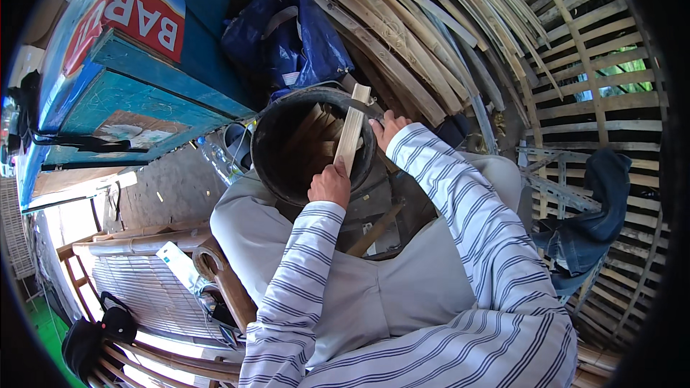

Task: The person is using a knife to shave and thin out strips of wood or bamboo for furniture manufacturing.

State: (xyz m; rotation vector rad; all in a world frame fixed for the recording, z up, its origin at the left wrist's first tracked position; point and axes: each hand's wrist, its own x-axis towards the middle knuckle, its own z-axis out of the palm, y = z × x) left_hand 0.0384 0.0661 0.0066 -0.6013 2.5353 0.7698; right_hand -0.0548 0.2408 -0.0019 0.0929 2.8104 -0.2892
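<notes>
My left hand [330, 185] is closed around the lower end of a short, pale wooden strip [352, 131], which stands tilted over the near right part of a round black bucket [267, 179]. At the bucket's right rim, my right hand [390, 129] is closed on what looks like a knife [364, 107]. Its dark blade lies against the upper part of the strip, while the handle is hidden in my fingers. Split wood pieces [309, 129] lie inside the bucket, which sits between my knees.
Long wooden slats [402, 50] are piled beyond the bucket, beside a blue plastic bag [287, 36]. A blue-green box [154, 86] stands at the left, with a clear bottle [215, 156] near it. A bamboo bench [136, 244] is at lower left; dark cloth [602, 208] hangs at right.
</notes>
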